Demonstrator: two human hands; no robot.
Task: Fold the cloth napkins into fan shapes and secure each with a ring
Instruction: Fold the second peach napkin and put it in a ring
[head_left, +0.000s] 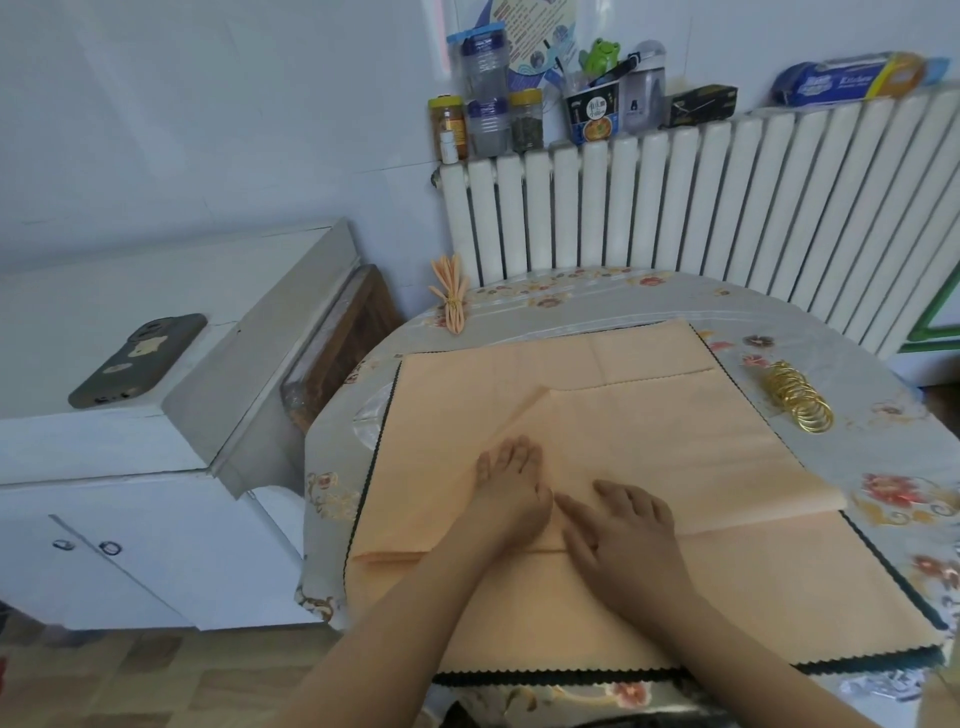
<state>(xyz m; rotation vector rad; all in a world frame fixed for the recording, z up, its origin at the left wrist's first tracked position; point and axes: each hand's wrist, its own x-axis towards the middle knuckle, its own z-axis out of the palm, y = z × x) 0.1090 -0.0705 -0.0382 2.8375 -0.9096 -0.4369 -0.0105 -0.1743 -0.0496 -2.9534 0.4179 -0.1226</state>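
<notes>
Pressing flat on folded peach napkin (597, 431), L hand (511, 486) & R hand (621, 530), both grips open, fingers straight, gold rings (797, 397) far R

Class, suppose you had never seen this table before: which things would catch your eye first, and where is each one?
First the peach napkin spread across the middle of the flowered table, with the left hand and right hand pressing flat on its folded near part. Next the gold rings heaped at the table's right edge. Then a finished fan-folded napkin at the far left edge.
</notes>
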